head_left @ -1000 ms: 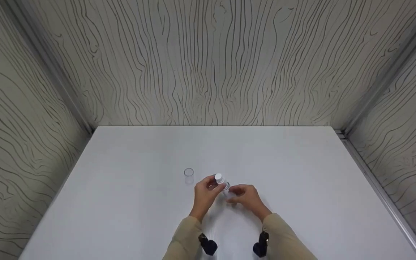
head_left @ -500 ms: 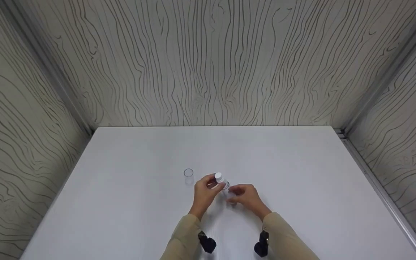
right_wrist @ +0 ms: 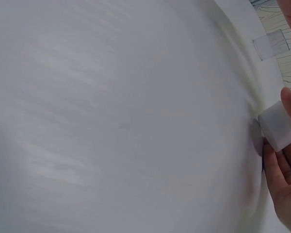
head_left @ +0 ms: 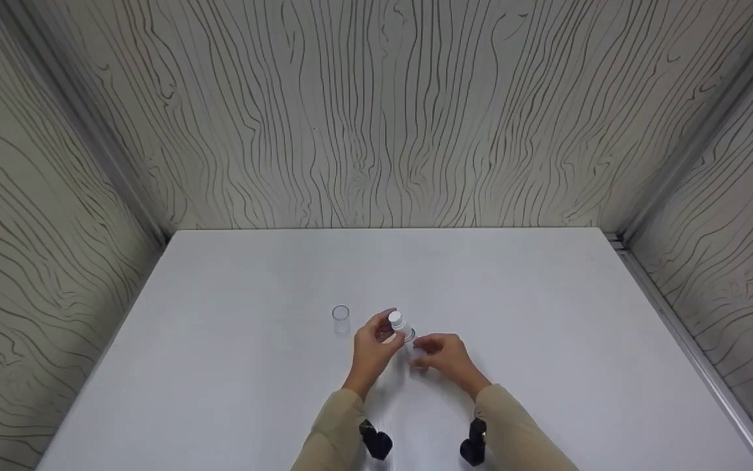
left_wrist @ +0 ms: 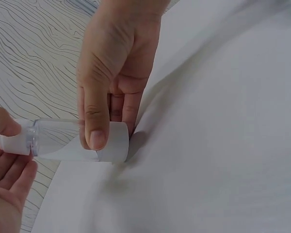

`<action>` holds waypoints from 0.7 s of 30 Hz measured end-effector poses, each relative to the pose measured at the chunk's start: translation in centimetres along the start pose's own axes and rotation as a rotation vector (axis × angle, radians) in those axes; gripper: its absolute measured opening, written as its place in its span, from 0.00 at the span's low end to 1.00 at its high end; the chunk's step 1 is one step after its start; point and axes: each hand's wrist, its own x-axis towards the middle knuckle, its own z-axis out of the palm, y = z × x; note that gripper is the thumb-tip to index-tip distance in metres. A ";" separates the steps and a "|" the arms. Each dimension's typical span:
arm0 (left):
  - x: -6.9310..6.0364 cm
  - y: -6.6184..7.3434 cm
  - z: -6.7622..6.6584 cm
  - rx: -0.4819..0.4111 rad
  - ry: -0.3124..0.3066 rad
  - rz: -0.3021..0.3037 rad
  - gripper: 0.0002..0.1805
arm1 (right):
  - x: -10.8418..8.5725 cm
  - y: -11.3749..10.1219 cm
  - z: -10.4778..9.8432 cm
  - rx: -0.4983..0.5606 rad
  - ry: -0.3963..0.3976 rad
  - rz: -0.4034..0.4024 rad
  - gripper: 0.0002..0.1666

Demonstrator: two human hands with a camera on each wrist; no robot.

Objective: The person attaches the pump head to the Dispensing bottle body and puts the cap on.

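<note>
Both hands hold one small clear bottle (left_wrist: 63, 141) with a white top and a white base, tilted above the table. My left hand (head_left: 369, 350) pinches the white top (left_wrist: 14, 143), thumb on one side and fingers on the other. My right hand (head_left: 449, 358) grips the base end (left_wrist: 115, 141), the thumb lying across it in the left wrist view. Close over the tabletop, that base also shows in the right wrist view. Left of the hands a clear open-ended cap (head_left: 341, 320) stands apart on the table. The tip of the white top is partly hidden by the left fingers.
The white table (head_left: 245, 366) extends around the hands. Wood-patterned walls (head_left: 376, 118) rise behind it and at both sides. A metal rail (head_left: 683, 343) runs along the right edge. Black wrist devices (head_left: 376, 441) sit at both sleeves.
The left fingers have shifted slightly at the bottle's white top, a fingertip now showing above it. The right hand keeps its place, and the clear cap stays put.
</note>
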 end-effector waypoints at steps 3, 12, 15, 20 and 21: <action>0.0 -0.3 -0.1 -0.015 -0.012 0.006 0.25 | 0.0 0.0 0.0 0.004 -0.004 0.001 0.21; -0.1 -0.6 -0.2 -0.011 0.002 -0.025 0.27 | 0.1 0.1 0.1 -0.016 0.003 -0.009 0.21; -0.2 -0.5 -0.1 -0.018 0.043 -0.036 0.26 | 0.1 0.1 0.0 -0.028 0.009 -0.035 0.21; -0.2 -0.3 0.1 -0.027 0.127 -0.036 0.23 | -0.1 0.1 0.1 -0.035 0.014 -0.053 0.21; -0.2 -0.3 0.2 -0.017 0.140 -0.030 0.22 | -0.1 0.1 0.1 -0.035 0.016 -0.050 0.21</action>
